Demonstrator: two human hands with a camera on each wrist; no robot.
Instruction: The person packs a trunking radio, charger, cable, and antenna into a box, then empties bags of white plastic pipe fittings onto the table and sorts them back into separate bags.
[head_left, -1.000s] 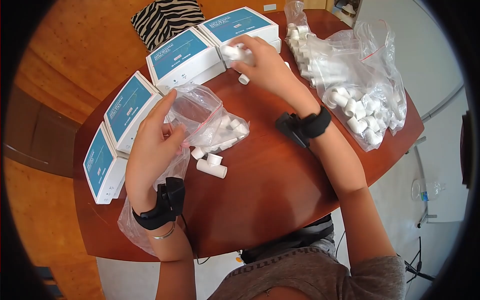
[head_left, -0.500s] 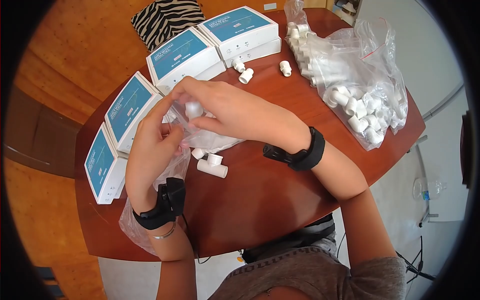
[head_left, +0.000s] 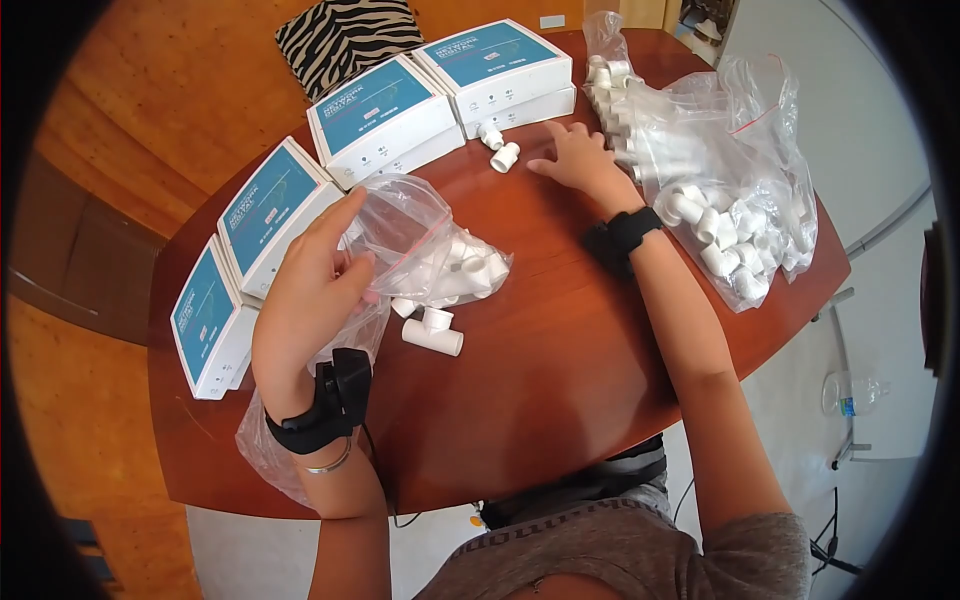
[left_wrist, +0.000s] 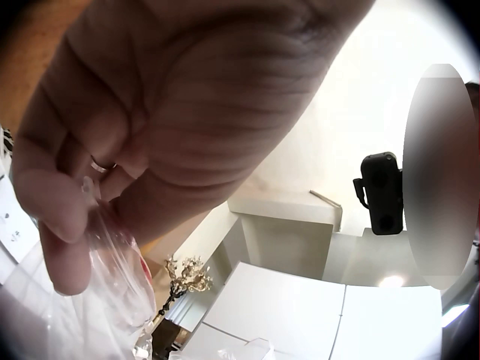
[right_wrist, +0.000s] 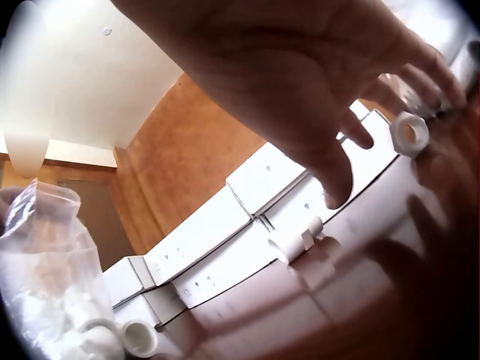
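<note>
My left hand [head_left: 305,300] pinches the rim of a clear plastic bag [head_left: 405,225]; its thumb and fingers grip the film in the left wrist view too. White fittings [head_left: 475,270] lie inside that bag, and a tee fitting [head_left: 432,336] rests on the wood just in front. My right hand [head_left: 585,165], fingers spread and holding nothing, is over the far part of the table. Close to its fingers in the right wrist view stands a white fitting [right_wrist: 410,135], which the hand hides in the head view. Two more fittings [head_left: 505,157] sit left of it.
White and blue boxes [head_left: 385,110] line the back and left edges of the brown table [head_left: 540,400]. At the right lie clear bags of white pipe fittings [head_left: 735,240]. A zebra-patterned cushion [head_left: 345,45] is beyond the boxes.
My right hand carried a fitting to the bag opening, let it go and moved back to the far right, now empty. My left hand has kept its grip on the bag.
</note>
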